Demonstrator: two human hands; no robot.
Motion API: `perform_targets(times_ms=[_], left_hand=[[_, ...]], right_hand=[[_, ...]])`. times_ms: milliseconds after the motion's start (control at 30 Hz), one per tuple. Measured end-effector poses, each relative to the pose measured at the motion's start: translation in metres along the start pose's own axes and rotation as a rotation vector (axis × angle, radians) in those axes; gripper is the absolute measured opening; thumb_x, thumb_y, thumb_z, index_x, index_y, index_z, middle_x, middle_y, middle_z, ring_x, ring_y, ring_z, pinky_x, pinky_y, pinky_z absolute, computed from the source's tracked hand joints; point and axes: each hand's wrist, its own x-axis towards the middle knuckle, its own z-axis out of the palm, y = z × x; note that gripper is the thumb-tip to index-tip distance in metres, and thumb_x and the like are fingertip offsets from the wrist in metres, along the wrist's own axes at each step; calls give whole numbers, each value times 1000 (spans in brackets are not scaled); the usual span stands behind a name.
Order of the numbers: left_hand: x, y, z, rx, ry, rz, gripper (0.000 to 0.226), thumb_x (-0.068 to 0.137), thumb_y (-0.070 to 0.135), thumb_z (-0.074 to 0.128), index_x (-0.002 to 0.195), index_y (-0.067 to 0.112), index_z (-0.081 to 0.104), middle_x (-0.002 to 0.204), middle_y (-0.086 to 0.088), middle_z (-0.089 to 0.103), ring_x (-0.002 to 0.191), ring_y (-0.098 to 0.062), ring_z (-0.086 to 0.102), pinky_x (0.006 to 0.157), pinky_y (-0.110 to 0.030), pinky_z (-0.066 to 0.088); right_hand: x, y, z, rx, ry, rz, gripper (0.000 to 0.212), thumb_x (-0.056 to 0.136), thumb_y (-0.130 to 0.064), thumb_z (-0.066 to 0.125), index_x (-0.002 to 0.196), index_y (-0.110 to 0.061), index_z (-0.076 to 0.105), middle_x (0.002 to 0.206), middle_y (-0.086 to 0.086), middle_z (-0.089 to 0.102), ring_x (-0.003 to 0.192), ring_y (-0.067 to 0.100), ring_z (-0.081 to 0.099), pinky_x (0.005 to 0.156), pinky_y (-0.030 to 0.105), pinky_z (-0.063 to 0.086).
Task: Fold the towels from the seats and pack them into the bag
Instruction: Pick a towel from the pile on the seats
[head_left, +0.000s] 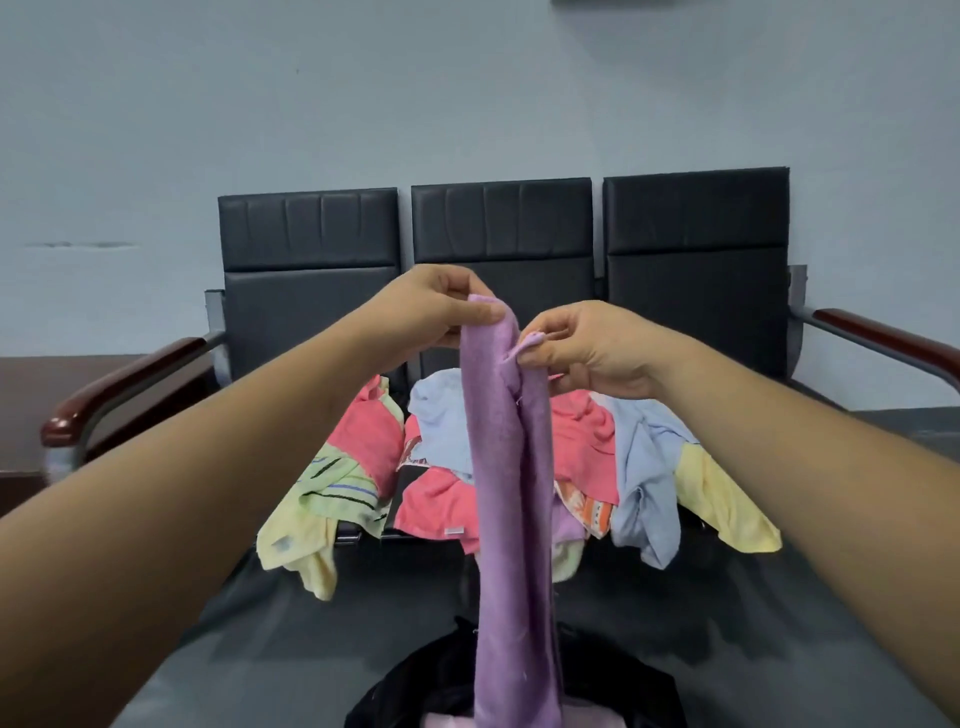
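A long purple towel (511, 493) hangs straight down in front of me. My left hand (436, 312) pinches its top edge. My right hand (587, 348) pinches a corner of the same towel just to the right. The towel's lower end reaches the open black bag (415, 691) on the floor at the bottom of the view, where something pale pink shows inside. Behind it, several unfolded towels lie heaped on the black seats (501, 234): pink (374, 436), light blue (644, 467), yellow (727, 499) and a striped green-yellow one (332, 493).
The three-seat bench has wooden armrests at left (119, 384) and right (893, 338) and stands against a pale wall. A dark grey floor lies between me and the bench. A dark brown surface shows at far left.
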Motion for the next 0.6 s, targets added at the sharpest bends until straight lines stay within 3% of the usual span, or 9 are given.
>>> perform_targets(times_ms=[100, 167, 233, 267, 367, 500, 600], left_hand=[[5, -16, 5, -134, 31, -18, 15, 88, 15, 75, 96, 6, 67, 95, -14, 69, 87, -22, 66, 79, -32, 55], [3, -34, 4, -252, -171, -96, 28, 88, 22, 72, 112, 10, 67, 111, -14, 68, 103, -27, 65, 89, -35, 54], [-3, -62, 11, -165, -391, -216, 38, 92, 21, 70, 128, 11, 64, 126, -10, 68, 119, -26, 64, 103, -40, 50], [-7, -78, 17, -77, -432, -277, 38, 91, 18, 72, 127, 9, 65, 126, -8, 69, 120, -24, 64, 106, -40, 48], [-21, -119, 43, -17, -432, -388, 37, 85, 12, 77, 121, 5, 68, 121, -7, 73, 117, -23, 67, 106, -37, 50], [-36, -153, 66, -400, -369, -449, 35, 84, 8, 73, 118, 2, 69, 124, -15, 69, 119, -29, 65, 104, -41, 50], [-40, -166, 77, -672, -261, -441, 23, 84, 7, 67, 106, 5, 76, 114, -17, 72, 107, -29, 70, 95, -41, 56]], right_hand=[[6, 12, 3, 181, 40, -43, 7, 86, -4, 70, 92, -4, 68, 80, 6, 71, 73, 16, 71, 67, 29, 60], [10, 16, -1, 372, 75, -100, 15, 82, -9, 70, 97, -5, 66, 85, 8, 71, 75, 17, 70, 69, 31, 61], [14, 20, -6, 503, 115, -139, 14, 86, -10, 67, 99, -7, 65, 86, 6, 71, 75, 15, 69, 68, 29, 60], [17, 23, -9, 541, 129, -146, 12, 89, -10, 65, 101, -8, 66, 86, 5, 72, 75, 14, 69, 69, 29, 59], [25, 33, -14, 590, 175, -114, 17, 94, -11, 65, 111, -7, 67, 91, 5, 73, 80, 16, 69, 72, 30, 59], [33, 65, -25, 549, 335, 0, 21, 92, -11, 70, 111, -7, 64, 96, 9, 72, 87, 21, 69, 79, 36, 61], [33, 104, -26, 525, 408, 146, 26, 92, -10, 69, 117, -7, 62, 104, 11, 71, 96, 23, 68, 80, 37, 61]])
